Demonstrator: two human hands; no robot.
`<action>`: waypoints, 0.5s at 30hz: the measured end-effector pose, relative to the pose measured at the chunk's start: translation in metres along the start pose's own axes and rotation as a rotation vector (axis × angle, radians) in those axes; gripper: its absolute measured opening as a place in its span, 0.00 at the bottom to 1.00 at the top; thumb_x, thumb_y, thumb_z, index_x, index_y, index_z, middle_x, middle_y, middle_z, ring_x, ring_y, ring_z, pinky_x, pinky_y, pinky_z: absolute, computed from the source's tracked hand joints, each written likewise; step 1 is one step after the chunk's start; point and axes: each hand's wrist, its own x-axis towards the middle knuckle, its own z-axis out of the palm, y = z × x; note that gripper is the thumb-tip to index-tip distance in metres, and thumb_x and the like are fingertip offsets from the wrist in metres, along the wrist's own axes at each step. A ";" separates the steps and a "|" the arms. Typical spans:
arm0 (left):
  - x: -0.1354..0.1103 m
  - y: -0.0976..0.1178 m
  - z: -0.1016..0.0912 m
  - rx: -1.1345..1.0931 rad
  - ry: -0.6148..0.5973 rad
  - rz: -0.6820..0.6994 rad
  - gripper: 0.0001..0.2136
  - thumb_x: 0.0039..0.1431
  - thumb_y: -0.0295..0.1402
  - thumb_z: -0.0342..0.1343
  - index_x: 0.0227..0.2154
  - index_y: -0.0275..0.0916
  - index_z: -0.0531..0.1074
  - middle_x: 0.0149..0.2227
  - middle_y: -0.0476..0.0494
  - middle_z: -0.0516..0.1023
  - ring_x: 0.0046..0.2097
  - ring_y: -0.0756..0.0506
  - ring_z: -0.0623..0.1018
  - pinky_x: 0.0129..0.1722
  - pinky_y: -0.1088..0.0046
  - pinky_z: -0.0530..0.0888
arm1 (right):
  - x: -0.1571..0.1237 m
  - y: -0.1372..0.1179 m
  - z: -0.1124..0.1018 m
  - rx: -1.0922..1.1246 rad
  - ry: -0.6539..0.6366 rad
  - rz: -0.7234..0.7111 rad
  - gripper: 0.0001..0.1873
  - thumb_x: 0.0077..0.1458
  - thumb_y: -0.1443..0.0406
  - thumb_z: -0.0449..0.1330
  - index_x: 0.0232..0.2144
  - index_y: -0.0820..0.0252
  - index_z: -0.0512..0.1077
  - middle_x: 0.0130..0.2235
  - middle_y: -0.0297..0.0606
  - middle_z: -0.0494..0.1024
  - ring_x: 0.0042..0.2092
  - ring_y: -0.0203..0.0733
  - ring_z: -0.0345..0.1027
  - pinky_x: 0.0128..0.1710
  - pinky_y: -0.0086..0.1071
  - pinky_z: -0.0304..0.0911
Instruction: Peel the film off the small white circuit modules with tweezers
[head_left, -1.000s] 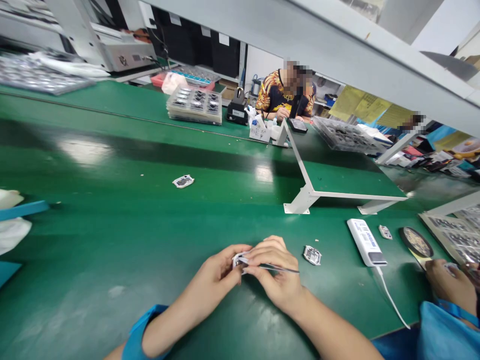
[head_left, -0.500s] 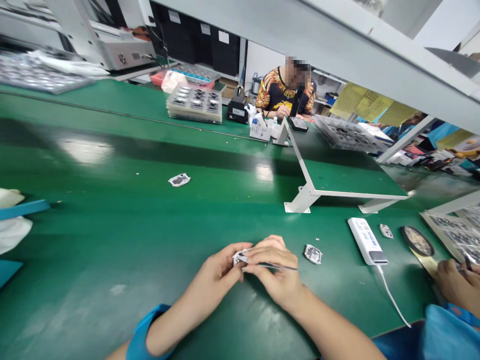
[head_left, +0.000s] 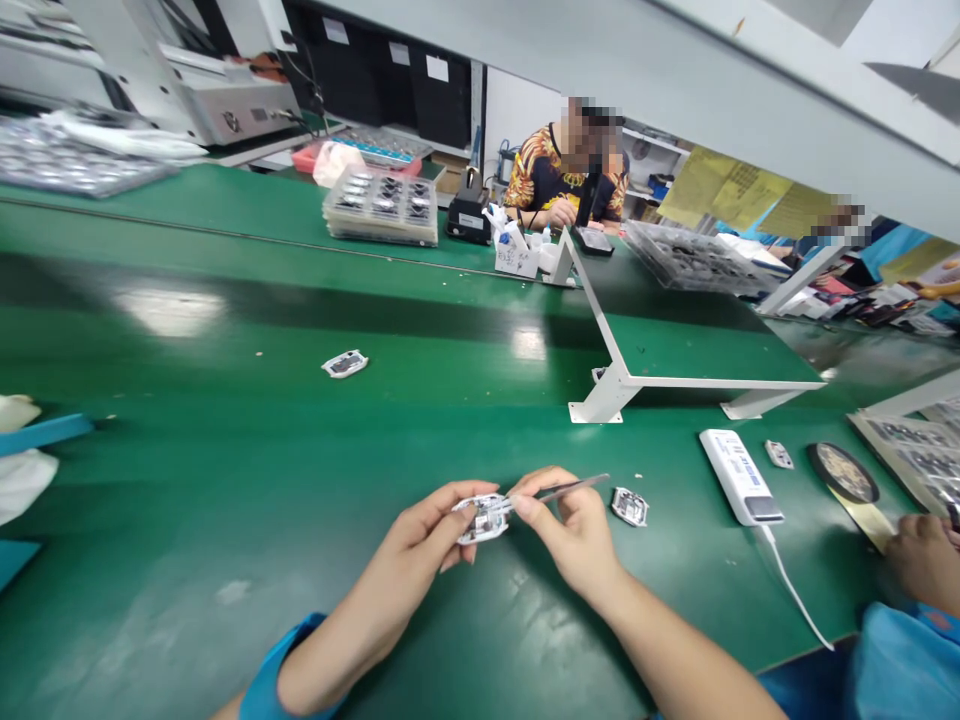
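Low over the green bench, my left hand (head_left: 424, 530) is closed on a white-rimmed watch-shaped housing (head_left: 484, 522) with small electronic parts inside. The thumb lies on its near-left edge and the fingers wrap behind and below. My right hand (head_left: 574, 520) pinches a pair of metal tweezers (head_left: 577, 487), whose tips reach over the right part of the housing. Whether the tips grip anything is too small to tell. A similar housing (head_left: 629, 507) lies on the bench just right of my right hand, and another housing (head_left: 345, 364) lies farther off at the left.
A white metal stand (head_left: 607, 395) rises beyond my hands. To the right lie a white corded device (head_left: 739, 475), a small housing (head_left: 779, 454) and a black reel (head_left: 844, 472). A co-worker's hand (head_left: 926, 560) is at the right edge. Stacked trays (head_left: 382, 207) sit at the back.
My right hand has turned and drawn back slightly, so the tweezers now angle up to the right. More of the housing's inside shows, and my left hand has shifted slightly left.
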 end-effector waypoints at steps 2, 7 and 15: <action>0.001 -0.002 -0.001 -0.008 -0.012 -0.010 0.22 0.55 0.45 0.50 0.48 0.35 0.66 0.34 0.48 0.70 0.28 0.58 0.66 0.27 0.86 0.62 | 0.001 0.001 0.000 0.027 0.004 0.069 0.08 0.53 0.62 0.62 0.29 0.62 0.72 0.30 0.37 0.76 0.34 0.38 0.70 0.37 0.32 0.64; 0.001 -0.001 -0.002 -0.020 -0.025 -0.023 0.22 0.54 0.47 0.53 0.47 0.38 0.66 0.36 0.48 0.70 0.30 0.59 0.66 0.27 0.86 0.62 | 0.002 0.001 0.000 0.079 0.038 0.139 0.11 0.51 0.59 0.63 0.28 0.63 0.72 0.28 0.37 0.75 0.31 0.37 0.68 0.34 0.31 0.63; 0.000 0.004 0.002 0.000 -0.006 -0.023 0.22 0.51 0.47 0.55 0.43 0.37 0.66 0.32 0.50 0.69 0.28 0.59 0.65 0.27 0.86 0.62 | 0.001 -0.001 0.000 0.024 0.101 0.070 0.10 0.52 0.60 0.63 0.29 0.63 0.73 0.30 0.37 0.76 0.33 0.38 0.69 0.36 0.31 0.64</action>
